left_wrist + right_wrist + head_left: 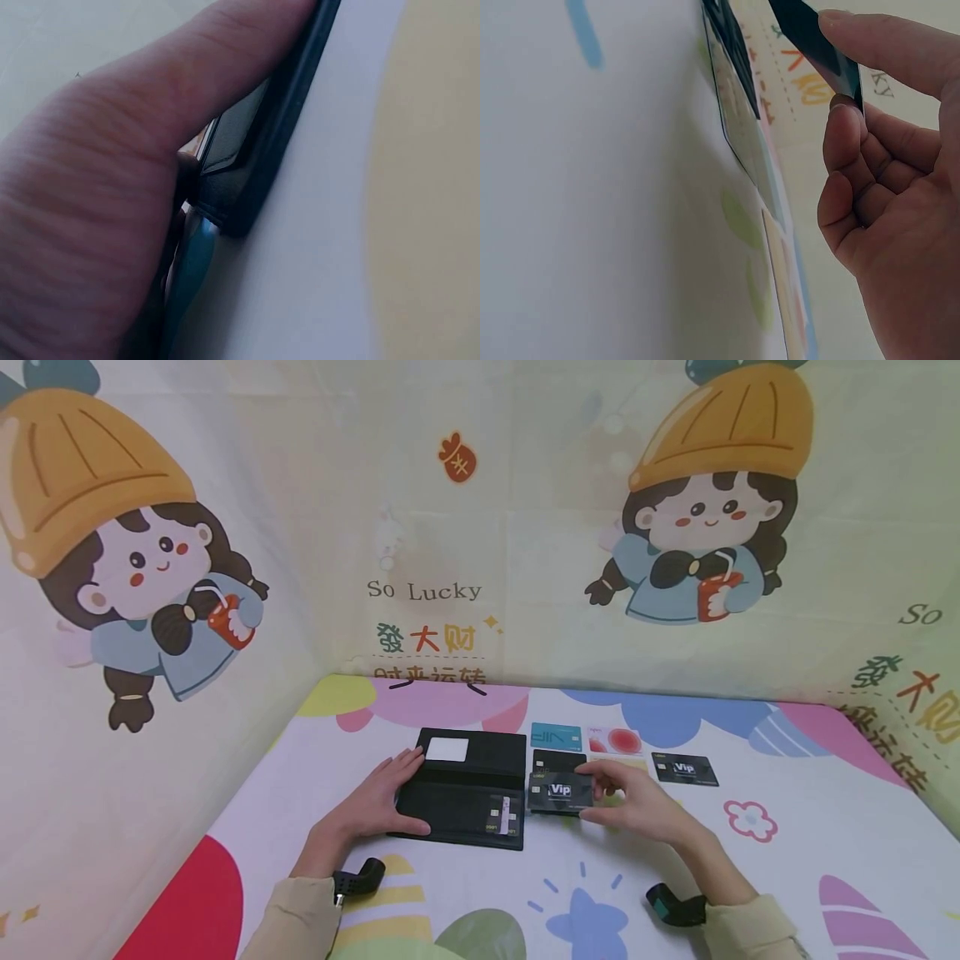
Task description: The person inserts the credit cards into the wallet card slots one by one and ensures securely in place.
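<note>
A black wallet lies unfolded on the table, with a white patch in its far half and cards tucked into its near half at the right. Across the wallet's left side rests my left hand, fingers spread and thumb along the near part. My right hand pinches a black Vip card by its right edge, just right of the wallet. In the right wrist view, that card is between thumb and fingertips, raised off the table.
Beyond the held card lie a teal card, a red-and-white card and another black card. A yellowish card is partly hidden by my right hand. Farther right, a second Vip card lies alone on the patterned tablecloth.
</note>
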Action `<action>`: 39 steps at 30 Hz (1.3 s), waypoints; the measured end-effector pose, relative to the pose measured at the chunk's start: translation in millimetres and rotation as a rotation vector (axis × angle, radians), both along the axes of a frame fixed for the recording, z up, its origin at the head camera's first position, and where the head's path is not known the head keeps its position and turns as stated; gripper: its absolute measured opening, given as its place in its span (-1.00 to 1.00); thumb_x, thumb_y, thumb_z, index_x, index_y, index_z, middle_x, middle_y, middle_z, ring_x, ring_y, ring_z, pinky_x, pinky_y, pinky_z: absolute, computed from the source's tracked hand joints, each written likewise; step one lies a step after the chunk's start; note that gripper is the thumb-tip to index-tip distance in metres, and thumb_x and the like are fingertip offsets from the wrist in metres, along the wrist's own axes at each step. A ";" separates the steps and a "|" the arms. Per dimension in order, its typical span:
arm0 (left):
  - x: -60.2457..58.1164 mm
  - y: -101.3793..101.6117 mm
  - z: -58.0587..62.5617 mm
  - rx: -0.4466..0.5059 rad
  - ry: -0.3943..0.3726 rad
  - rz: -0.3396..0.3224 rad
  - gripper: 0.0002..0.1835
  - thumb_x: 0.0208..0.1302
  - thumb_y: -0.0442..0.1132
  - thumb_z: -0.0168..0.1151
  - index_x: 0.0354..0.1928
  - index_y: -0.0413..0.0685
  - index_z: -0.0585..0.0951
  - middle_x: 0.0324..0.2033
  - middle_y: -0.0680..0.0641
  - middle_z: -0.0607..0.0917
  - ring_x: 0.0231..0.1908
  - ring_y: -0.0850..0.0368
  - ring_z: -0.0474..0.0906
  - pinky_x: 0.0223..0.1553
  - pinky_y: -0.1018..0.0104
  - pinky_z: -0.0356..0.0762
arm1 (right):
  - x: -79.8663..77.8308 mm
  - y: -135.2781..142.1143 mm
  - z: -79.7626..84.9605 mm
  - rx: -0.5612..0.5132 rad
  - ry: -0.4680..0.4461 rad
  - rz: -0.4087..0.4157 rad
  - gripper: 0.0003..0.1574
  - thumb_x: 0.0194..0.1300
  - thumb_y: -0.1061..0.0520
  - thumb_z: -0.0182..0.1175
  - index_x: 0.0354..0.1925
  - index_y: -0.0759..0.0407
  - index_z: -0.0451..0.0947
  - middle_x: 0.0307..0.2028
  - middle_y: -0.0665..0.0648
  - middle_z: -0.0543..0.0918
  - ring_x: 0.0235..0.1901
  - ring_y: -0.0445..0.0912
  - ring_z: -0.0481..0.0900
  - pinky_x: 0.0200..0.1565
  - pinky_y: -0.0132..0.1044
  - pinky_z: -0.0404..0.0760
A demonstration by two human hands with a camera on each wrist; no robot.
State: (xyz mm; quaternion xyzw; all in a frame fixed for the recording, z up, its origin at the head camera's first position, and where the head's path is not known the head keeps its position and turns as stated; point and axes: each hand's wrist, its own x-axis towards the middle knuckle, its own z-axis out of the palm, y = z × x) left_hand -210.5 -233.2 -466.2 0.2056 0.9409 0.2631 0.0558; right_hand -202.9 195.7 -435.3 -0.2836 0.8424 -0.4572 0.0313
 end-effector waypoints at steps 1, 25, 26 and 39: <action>0.2 0.1 0.1 0.001 0.000 0.000 0.31 -0.15 0.41 0.49 0.56 -0.13 0.18 0.56 -0.07 0.10 0.55 -0.07 -0.12 0.51 -0.10 -0.22 | 0.0 -1.0 -0.5 0.002 0.005 0.001 -0.35 0.10 0.16 0.54 0.13 0.28 0.57 -0.33 0.04 0.55 -0.28 0.04 0.52 -0.30 -0.27 0.58; 1.7 0.4 2.3 0.001 0.008 -0.003 0.30 -0.14 0.39 0.50 0.56 -0.15 0.18 0.56 -0.10 0.10 0.55 -0.10 -0.10 0.51 -0.12 -0.20 | -0.1 -33.8 2.0 0.061 -0.008 0.039 -0.33 0.08 0.10 0.56 0.14 0.22 0.58 -0.35 0.02 0.53 -0.29 -0.03 0.52 -0.27 -0.28 0.58; 1.6 0.2 2.0 0.001 0.012 -0.004 0.30 -0.14 0.39 0.50 0.56 -0.16 0.18 0.56 -0.11 0.11 0.54 -0.11 -0.09 0.51 -0.13 -0.19 | -0.2 -34.9 2.0 0.058 -0.011 0.043 -0.33 0.09 0.10 0.56 0.14 0.22 0.58 -0.34 0.02 0.53 -0.29 -0.03 0.52 -0.28 -0.28 0.58; 1.0 0.9 0.7 0.000 0.004 0.003 0.30 -0.14 0.40 0.49 0.57 -0.12 0.17 0.56 -0.09 0.09 0.54 -0.10 -0.10 0.50 -0.14 -0.19 | 0.2 -51.0 -1.5 0.096 -0.012 0.042 -0.32 0.07 0.02 0.57 0.15 0.10 0.58 -0.32 -0.06 0.55 -0.28 -0.09 0.53 -0.23 -0.33 0.60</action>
